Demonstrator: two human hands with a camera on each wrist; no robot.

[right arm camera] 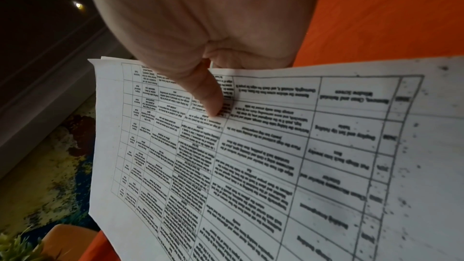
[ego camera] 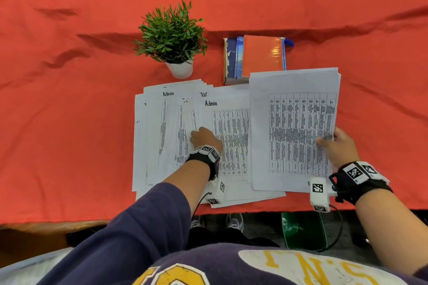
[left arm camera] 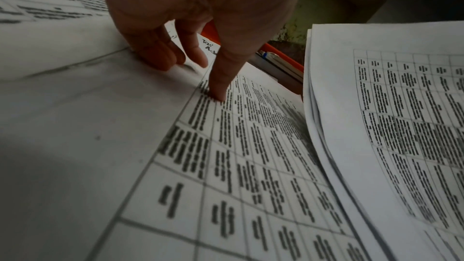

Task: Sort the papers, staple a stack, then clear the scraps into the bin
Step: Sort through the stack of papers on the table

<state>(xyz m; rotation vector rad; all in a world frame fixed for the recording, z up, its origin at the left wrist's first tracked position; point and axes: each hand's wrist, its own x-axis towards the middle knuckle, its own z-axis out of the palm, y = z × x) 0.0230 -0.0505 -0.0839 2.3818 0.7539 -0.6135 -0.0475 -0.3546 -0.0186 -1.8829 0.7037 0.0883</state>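
Right hand (ego camera: 340, 146) grips stack (ego camera: 294, 127) — left hand (ego camera: 205, 137) seemingly pressing spread papers (ego camera: 162, 127).

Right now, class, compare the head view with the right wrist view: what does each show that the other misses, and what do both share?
Only the head view shows the left hand pressing the spread papers, the books and the plant's white pot. Only the right wrist view shows the thumb lying across the table print. Both show the right hand holding the paper stack over the orange cloth.
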